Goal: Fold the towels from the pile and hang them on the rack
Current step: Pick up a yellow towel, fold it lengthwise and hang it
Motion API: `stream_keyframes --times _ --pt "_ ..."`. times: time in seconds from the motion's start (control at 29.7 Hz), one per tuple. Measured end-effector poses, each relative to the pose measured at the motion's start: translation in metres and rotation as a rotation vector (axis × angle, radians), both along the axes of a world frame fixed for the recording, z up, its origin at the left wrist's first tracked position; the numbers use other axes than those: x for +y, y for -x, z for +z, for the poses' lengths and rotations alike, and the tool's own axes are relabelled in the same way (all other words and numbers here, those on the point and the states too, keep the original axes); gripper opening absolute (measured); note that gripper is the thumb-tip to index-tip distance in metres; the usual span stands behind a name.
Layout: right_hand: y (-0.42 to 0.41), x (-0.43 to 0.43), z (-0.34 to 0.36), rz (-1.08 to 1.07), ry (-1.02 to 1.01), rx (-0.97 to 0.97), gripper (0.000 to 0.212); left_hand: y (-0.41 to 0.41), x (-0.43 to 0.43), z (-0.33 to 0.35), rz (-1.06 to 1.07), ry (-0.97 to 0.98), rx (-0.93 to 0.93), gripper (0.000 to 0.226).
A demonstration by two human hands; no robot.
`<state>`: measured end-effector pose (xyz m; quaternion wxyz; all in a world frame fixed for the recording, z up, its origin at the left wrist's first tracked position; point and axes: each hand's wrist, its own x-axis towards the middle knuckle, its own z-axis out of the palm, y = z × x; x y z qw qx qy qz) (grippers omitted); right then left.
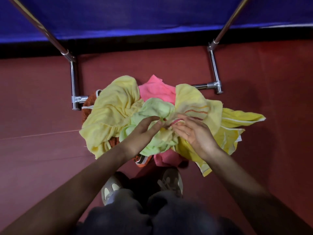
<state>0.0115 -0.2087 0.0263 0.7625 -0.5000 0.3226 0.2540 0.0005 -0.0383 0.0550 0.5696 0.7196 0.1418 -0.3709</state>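
A pile of crumpled towels lies on the red floor in front of my feet. On top is a pale green towel (152, 112), with pale yellow towels (110, 112) on both sides, a pink towel (157, 90) behind and a bright yellow one (237, 117) at the right. My left hand (144, 131) pinches the green towel's bunched cloth at the pile's middle. My right hand (193, 131) grips cloth there too, fingers curled into a pale yellow striped towel (194, 102). The metal rack's base (73, 78) stands just behind the pile.
The rack's two chrome uprights (214, 65) rise left and right toward a blue surface (152, 16) at the back. An orange towel (88, 102) peeks from under the pile at the left. My shoes (171, 182) stand close to the pile's near edge.
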Motion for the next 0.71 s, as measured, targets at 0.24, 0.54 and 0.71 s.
stream_keyframes --times 0.24,0.54,0.71 --pt "-0.012 0.026 0.108 0.129 -0.149 -0.176 0.019 -0.003 0.000 0.065 -0.040 0.092 -0.267 0.023" --pt "0.009 0.034 0.207 0.323 -0.150 -0.374 0.023 0.024 0.017 0.163 0.076 0.096 -0.638 0.036" --pt "0.040 0.034 0.252 0.519 -0.004 -0.546 0.024 0.061 0.021 0.218 0.105 0.245 -0.608 0.013"
